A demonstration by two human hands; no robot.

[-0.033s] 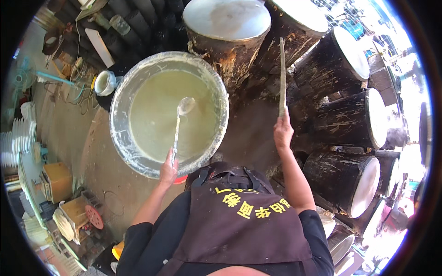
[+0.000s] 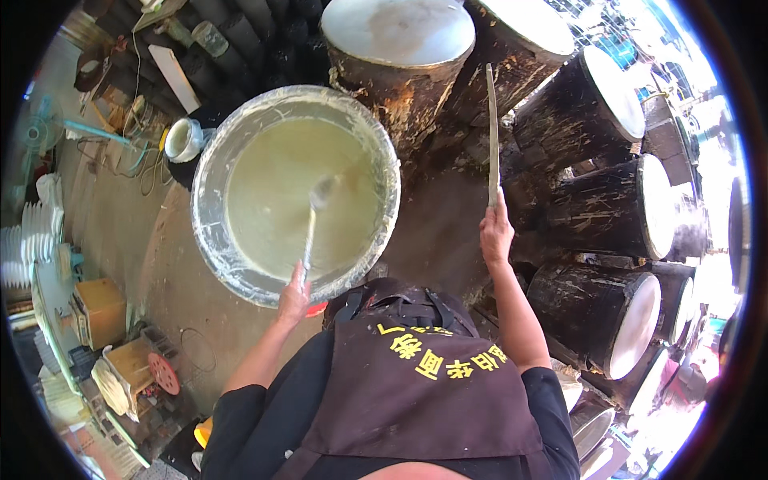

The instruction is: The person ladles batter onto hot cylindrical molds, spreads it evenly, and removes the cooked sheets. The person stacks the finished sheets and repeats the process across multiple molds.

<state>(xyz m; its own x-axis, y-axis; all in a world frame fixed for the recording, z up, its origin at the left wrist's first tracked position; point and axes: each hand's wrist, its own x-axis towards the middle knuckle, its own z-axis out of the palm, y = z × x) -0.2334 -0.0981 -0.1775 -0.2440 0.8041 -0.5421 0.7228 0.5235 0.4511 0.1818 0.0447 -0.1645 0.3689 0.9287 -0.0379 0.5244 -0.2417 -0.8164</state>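
Note:
My left hand (image 2: 294, 301) is closed around the handle of a metal ladle (image 2: 310, 240). The ladle's bowl is blurred at the surface of a pale greenish-white batter-like liquid (image 2: 272, 172). This liquid fills the lower part of a large round tub (image 2: 216, 264), whose rim and inner wall are smeared with white residue. Away to the right, my right hand (image 2: 497, 235) grips the near end of a long, thin, flat wooden stick (image 2: 493, 136). The stick points away from me, apart from the tub, beside dark barrel-shaped stoves.
Several dark, worn barrel stoves (image 2: 588, 200) with pale round tops curve around the right and far sides. A small white bucket (image 2: 184, 141) stands left of the tub. Dark cylinders (image 2: 240, 40) are stacked behind. Boxes (image 2: 100, 312) and a fan (image 2: 38, 128) are at far left.
The ladle's bowl has dropped slightly toward me and now looks lower in the liquid and blurred. My right hand and the stick have shifted slightly right.

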